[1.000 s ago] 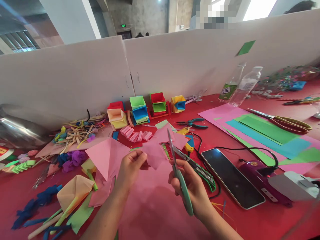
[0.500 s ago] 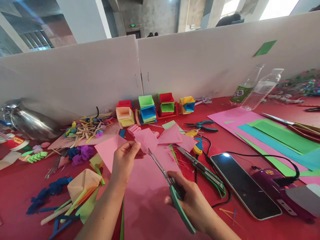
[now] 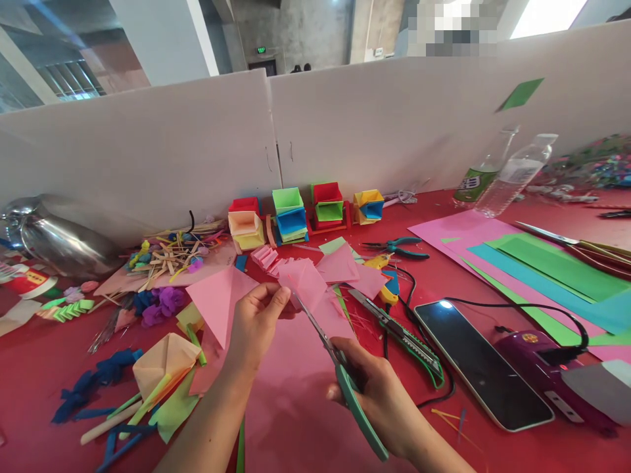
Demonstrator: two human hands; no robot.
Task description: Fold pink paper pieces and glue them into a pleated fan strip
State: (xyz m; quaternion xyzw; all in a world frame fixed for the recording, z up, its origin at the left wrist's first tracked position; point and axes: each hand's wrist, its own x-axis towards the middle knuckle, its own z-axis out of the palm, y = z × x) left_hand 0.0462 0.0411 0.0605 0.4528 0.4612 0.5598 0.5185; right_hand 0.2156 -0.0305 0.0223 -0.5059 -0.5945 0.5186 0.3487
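Note:
My left hand [image 3: 256,322] pinches a small folded pink paper piece [image 3: 309,286] and holds it up over the table. My right hand [image 3: 377,394] grips green-handled scissors [image 3: 340,378]; their blades point up and left and meet the lower edge of the pink piece. A large pink sheet [image 3: 290,407] lies flat under both hands. More pink pieces [image 3: 340,266] lie just behind.
Red table [image 3: 29,387] full of craft items: folded paper boxes [image 3: 290,213] by the white partition [image 3: 148,151], sticks [image 3: 167,253], utility knife [image 3: 404,335], pliers [image 3: 397,246], phone [image 3: 480,361] with cable, coloured sheets [image 3: 542,269], large scissors [image 3: 576,243], two bottles [image 3: 513,174].
The scissors have swung from upright to slanting left, and their blades now reach the pink piece. My left hand shifted slightly right with the paper. The view has panned a little.

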